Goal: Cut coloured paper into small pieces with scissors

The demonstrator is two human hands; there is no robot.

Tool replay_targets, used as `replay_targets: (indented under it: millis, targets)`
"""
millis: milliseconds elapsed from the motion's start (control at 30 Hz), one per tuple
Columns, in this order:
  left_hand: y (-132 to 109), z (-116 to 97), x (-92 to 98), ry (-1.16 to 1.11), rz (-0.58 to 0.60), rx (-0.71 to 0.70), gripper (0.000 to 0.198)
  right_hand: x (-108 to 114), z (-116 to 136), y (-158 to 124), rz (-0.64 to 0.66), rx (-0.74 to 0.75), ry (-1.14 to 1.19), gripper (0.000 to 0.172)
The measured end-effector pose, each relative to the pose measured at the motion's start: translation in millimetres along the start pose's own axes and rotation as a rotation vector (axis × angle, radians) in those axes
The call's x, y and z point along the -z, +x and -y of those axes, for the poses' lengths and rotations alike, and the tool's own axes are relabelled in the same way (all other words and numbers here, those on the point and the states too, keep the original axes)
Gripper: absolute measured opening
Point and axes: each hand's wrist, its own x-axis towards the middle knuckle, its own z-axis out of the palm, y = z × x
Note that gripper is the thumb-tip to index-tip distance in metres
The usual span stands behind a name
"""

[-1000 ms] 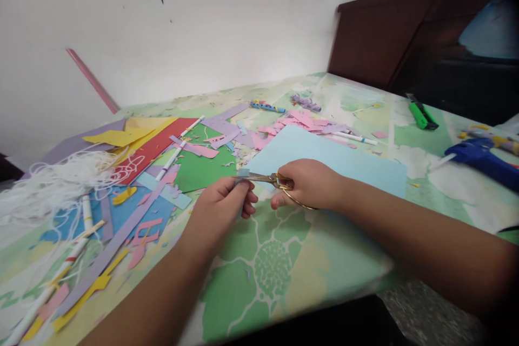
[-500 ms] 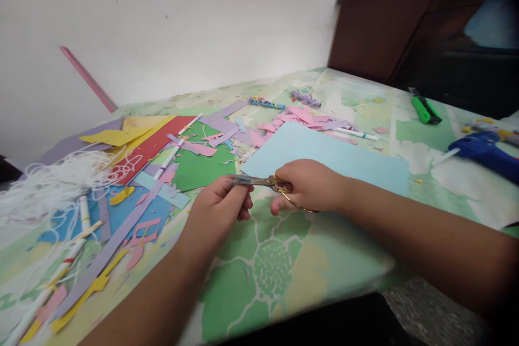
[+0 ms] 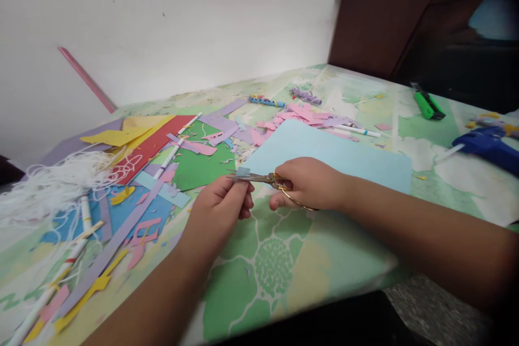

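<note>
My right hand (image 3: 306, 184) grips the gold-handled scissors (image 3: 259, 177), its fingers through the loops and the blades pointing left. A small light-blue piece of paper (image 3: 243, 172) shows at the blades, just above my left thumb. My left hand (image 3: 225, 197) is closed, thumb against fingers, pinching that paper near the blade tips; most of what it holds is hidden. Behind my right hand lies a large light-blue paper sheet (image 3: 324, 148), flat on the table.
To the left are white string (image 3: 77, 184), green paper (image 3: 203, 162), red paper (image 3: 162, 146) and white markers. Pink scraps (image 3: 304, 113) lie behind the blue sheet. A green box cutter (image 3: 428, 105) and a blue glue gun (image 3: 490, 148) are on the right of the patterned tablecloth (image 3: 251, 303).
The small blue paper now stands up above the scissor blades, where before it lay lower along them. Both hands stay in nearly the same place; the view has shifted slightly.
</note>
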Motion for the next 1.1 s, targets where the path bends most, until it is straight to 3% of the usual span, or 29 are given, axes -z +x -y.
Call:
replay_targets:
  millis: [333,467,667,867,1100]
  targets:
    - [-0.8,4.7,0.8,-0.001,-0.019,-0.112,0.016,0.9,1.0,0.9,0.006,-0.002,0.01,0.05]
    - [-2.4,1.1,0.9,0.016,0.009,-0.083,0.016,1.1,0.8,0.0,-0.03,-0.018,-0.017,0.051]
    - [-7.3,-5.1,2.3,-0.027,-0.095,-0.112,0.018,6.8,0.7,-2.8,-0.066,0.001,-0.003,0.05]
    - [-4.8,0.7,2.4,-0.021,0.013,-0.144,0.019,6.5,2.8,-3.3,-0.035,0.026,0.017,0.051]
    - [-4.2,1.7,1.8,0.014,0.04,-0.158,0.017,4.9,2.2,-2.5,-0.017,0.055,0.055,0.051]
